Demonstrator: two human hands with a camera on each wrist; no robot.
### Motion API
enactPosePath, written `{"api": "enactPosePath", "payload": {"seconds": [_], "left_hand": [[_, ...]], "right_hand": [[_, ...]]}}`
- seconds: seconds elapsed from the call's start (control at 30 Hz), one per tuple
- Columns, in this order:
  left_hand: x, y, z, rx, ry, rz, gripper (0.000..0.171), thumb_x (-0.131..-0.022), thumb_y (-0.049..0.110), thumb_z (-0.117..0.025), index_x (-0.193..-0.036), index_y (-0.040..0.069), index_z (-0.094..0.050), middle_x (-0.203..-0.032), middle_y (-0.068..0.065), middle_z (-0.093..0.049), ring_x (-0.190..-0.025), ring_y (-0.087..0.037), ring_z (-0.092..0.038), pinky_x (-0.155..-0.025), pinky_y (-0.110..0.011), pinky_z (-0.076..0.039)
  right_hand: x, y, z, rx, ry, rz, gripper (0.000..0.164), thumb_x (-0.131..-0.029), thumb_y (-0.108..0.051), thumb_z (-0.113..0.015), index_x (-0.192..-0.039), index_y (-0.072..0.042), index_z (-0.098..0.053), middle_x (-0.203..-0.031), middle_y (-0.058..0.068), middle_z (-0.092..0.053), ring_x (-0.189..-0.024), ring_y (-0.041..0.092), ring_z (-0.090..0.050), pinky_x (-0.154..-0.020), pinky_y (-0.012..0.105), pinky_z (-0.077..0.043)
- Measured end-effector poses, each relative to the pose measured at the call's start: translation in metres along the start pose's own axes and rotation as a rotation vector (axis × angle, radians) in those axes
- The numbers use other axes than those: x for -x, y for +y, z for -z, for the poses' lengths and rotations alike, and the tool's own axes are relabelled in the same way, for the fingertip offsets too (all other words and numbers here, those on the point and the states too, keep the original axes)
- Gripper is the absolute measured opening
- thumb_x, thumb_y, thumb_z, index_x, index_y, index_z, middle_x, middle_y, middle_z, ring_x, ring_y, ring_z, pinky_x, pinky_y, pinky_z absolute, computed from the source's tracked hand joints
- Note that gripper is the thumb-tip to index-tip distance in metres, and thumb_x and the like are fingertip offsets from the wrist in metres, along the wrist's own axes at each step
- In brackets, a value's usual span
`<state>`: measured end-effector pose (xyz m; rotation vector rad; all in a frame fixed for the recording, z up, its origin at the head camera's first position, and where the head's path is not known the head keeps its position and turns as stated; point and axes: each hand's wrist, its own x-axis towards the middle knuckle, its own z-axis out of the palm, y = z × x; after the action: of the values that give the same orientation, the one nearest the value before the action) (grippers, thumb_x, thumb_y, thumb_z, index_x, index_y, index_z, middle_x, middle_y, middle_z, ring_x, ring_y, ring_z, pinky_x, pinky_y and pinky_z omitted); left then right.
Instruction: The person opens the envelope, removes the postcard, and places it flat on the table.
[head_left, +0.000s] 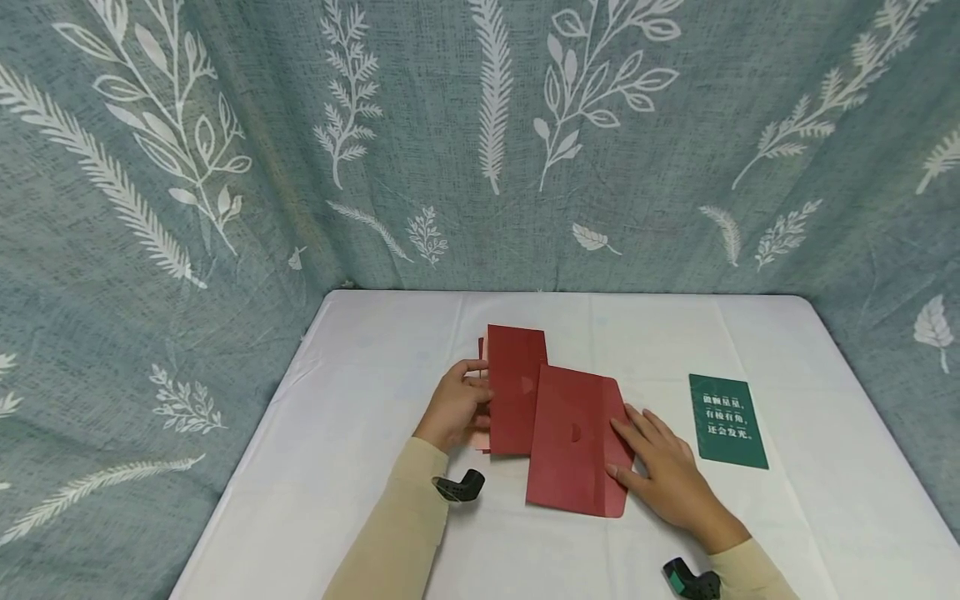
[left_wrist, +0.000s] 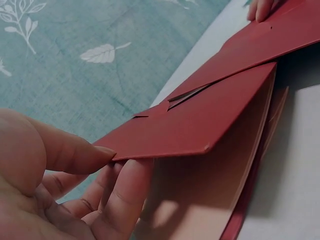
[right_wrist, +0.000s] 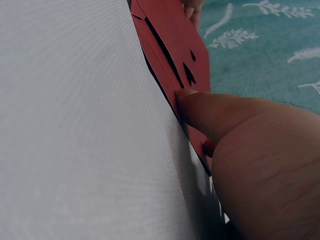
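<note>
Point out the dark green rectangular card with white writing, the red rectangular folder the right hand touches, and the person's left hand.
Dark green rectangular card [head_left: 728,422]: head view, printed face.
Red rectangular folder [head_left: 558,446]: head view, broad face.
Left hand [head_left: 452,407]: head view, its back.

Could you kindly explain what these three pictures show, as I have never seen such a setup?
There is no machine, just a person's left hand and right hand, both bare. The wide picture comes from a camera on the head; the two close ones, from a camera on each wrist. On the white table are a left panel and a right panel, both red and overlapping, perhaps joined, and a green card. The left hand pinches the left panel's edge; the right hand rests on the right panel.
</note>
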<state>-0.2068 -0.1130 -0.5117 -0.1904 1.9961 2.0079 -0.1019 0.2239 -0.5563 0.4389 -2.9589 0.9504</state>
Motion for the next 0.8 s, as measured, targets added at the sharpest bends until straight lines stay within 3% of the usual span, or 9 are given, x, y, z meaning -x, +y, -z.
{"api": "enactPosePath", "payload": {"seconds": [0.33, 0.8], "left_hand": [[-0.005, 0.004, 0.012, 0.026, 0.075, -0.038, 0.051, -0.099, -0.011, -0.061, -0.147, 0.006, -0.057, -0.106, -0.016, -0.062, -0.078, -0.022, -0.066, -0.052, -0.032, -0.056], [-0.006, 0.015, 0.025, 0.006, 0.164, -0.071, 0.051, -0.101, -0.008, -0.061, -0.148, 0.009, -0.058, -0.11, -0.02, -0.061, -0.08, -0.023, -0.067, -0.055, -0.032, -0.058]], "right_hand": [[-0.001, 0.0, 0.0, 0.011, 0.0, -0.001, 0.073, -0.099, -0.035, -0.08, -0.162, -0.01, -0.053, -0.172, 0.018, -0.035, -0.159, 0.044, -0.021, -0.114, 0.072, -0.025], [-0.001, 0.001, 0.0, 0.011, -0.007, -0.004, 0.074, -0.099, -0.036, -0.08, -0.163, -0.011, -0.052, -0.173, 0.017, -0.034, -0.16, 0.044, -0.021, -0.115, 0.072, -0.024]]}}
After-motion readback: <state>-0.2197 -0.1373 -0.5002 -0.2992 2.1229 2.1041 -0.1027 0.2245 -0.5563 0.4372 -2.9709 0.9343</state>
